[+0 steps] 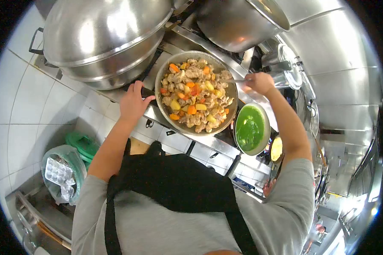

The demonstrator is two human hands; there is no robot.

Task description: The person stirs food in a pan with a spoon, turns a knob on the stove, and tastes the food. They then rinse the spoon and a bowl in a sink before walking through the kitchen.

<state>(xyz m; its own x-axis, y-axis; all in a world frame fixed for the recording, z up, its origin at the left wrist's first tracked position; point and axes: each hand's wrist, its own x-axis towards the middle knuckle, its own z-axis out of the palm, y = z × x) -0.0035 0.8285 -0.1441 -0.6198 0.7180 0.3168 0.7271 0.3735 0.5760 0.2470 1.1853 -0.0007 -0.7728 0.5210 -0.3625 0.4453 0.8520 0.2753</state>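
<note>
Kitchen range, seen from above, listed left to right.

1. Lined bin (pixel 63 175), near left, holding clear plastic trays; a green lid (pixel 83 144) lies just beside it.
2. Large lidded steel steamer (pixel 102 38), far left on the range.
3. Left hand (pixel 132 103): fingers curled tight around the dark handle (pixel 147 92) of item 4. The pan body lies directly right of this grip.
4. Pan (pixel 174 123), centre, full of pale meat pieces with orange and yellow vegetable chunks.
5. Metal utensil (pixel 234 80), thin, its working end among the food at the pan's far right edge (the tip is too small to tell).
6. Right hand (pixel 259 83): closed on the utensil's outer end, just beyond the pan's right rim.
7. Second steel pot (pixel 238 21), far, behind the pan.
8. Bowl (pixel 264 123) of bright green liquid, near right of the pan.
9. Small yellow-filled dish (pixel 276 148), just right of the bowl.
</note>
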